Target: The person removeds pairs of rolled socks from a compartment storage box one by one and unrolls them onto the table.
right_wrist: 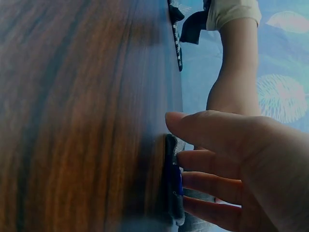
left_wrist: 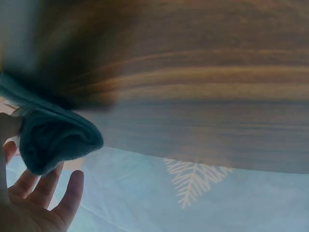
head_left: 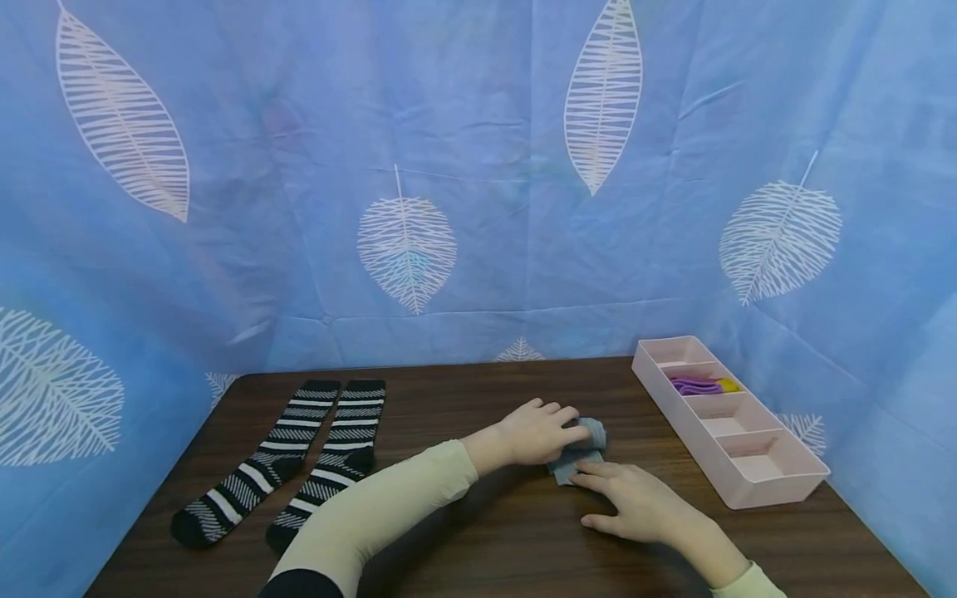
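A grey-blue sock [head_left: 591,432], partly rolled up, lies near the middle of the table. My left hand [head_left: 534,432] holds its rolled far part, thumb on the near side. In the left wrist view the roll of the sock [left_wrist: 58,145] sits between the thumb and the spread fingers [left_wrist: 72,193]. On the flat near end of the sock rest the fingertips of my right hand [head_left: 639,502]. Seen from the right wrist, those fingers [right_wrist: 212,186] are fairly straight and the thumb stands apart.
Two black-and-white striped socks [head_left: 254,482] [head_left: 336,465] lie side by side at the left of the wooden table [head_left: 478,548]. At the right stands a pale pink box [head_left: 695,440] with several compartments; one holds a folded purple and yellow item [head_left: 699,386]. A blue leaf-patterned curtain [head_left: 478,249] hangs behind.
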`<action>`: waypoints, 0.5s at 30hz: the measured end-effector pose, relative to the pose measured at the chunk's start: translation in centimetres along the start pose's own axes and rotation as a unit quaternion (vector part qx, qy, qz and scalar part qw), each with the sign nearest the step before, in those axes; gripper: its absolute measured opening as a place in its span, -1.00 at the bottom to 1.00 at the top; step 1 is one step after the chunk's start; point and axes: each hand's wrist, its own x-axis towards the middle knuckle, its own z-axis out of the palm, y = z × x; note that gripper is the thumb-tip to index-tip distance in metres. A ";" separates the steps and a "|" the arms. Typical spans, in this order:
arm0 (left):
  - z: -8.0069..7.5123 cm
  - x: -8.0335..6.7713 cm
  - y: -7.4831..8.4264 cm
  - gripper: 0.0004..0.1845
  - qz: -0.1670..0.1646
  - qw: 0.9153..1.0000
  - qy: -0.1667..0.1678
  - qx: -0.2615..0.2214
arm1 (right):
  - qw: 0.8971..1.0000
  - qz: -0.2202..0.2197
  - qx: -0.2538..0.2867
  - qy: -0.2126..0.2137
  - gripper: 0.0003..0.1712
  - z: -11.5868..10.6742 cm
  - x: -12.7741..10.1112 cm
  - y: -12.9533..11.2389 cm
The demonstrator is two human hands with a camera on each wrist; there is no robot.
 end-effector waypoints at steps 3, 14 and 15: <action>0.5 0.3 -0.3 -0.51 -0.012 1.000 0.001 -0.002 | 1.000 -0.001 -0.003 0.000 -0.36 0.0 0.0 -0.1; 2.0 0.9 -1.9 -0.50 -0.058 0.998 -0.016 -0.026 | 1.000 -0.008 0.007 -0.016 -0.38 0.0 0.1 -0.5; 2.2 0.8 -2.1 -0.50 -0.061 0.998 -0.016 -0.028 | 1.000 -0.008 0.008 -0.017 -0.38 0.0 0.0 -0.5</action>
